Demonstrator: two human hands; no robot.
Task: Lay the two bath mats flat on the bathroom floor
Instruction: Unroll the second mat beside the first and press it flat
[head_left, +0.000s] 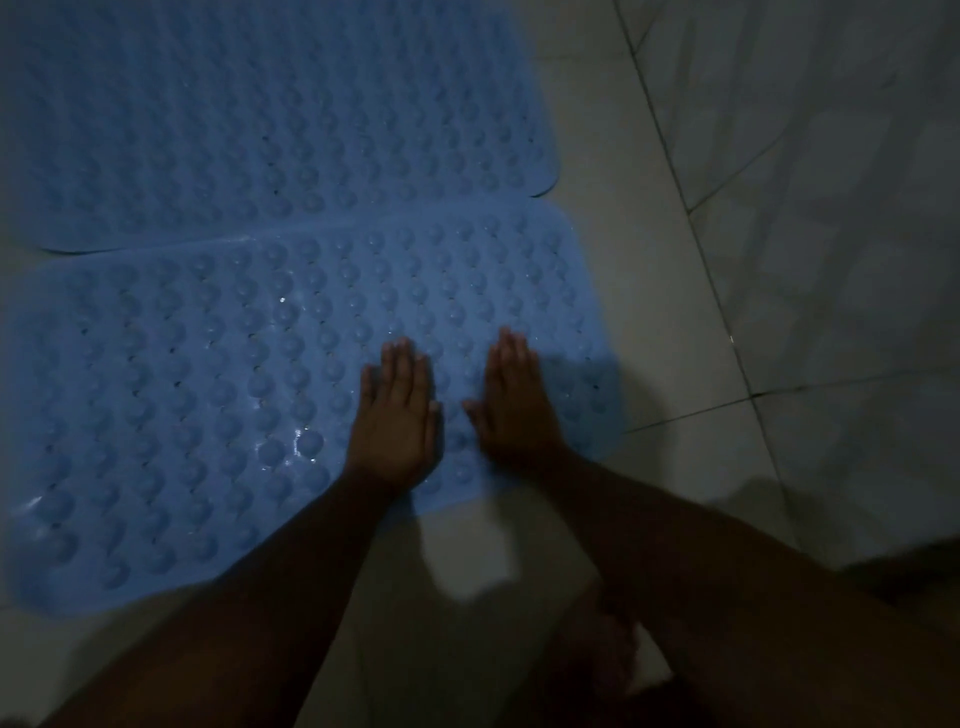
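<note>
1. Floor (623, 260): pale square tiles with dark grout lines, dimly lit, running from the near edge to the far right.
2. Far bath mat (260, 119): blue, covered in rows of rounded bumps, lying flat on the tiles at the far left; its near edge touches or slightly overlaps the other mat, which of the two cannot be told.
3. Near bath mat (208, 389): blue, same bumped surface with a few wet glints, spread flat on the tiles at the near left; its right end has rounded corners.
4. Left hand (397, 421): palm down, fingers extended and close together, pressed flat on the right part of the near mat, grasping nothing.
5. Right hand (514, 400): palm down just beside the left hand, fingers straight, thumb angled toward it, flat on the same mat near its right edge, grasping nothing.
</note>
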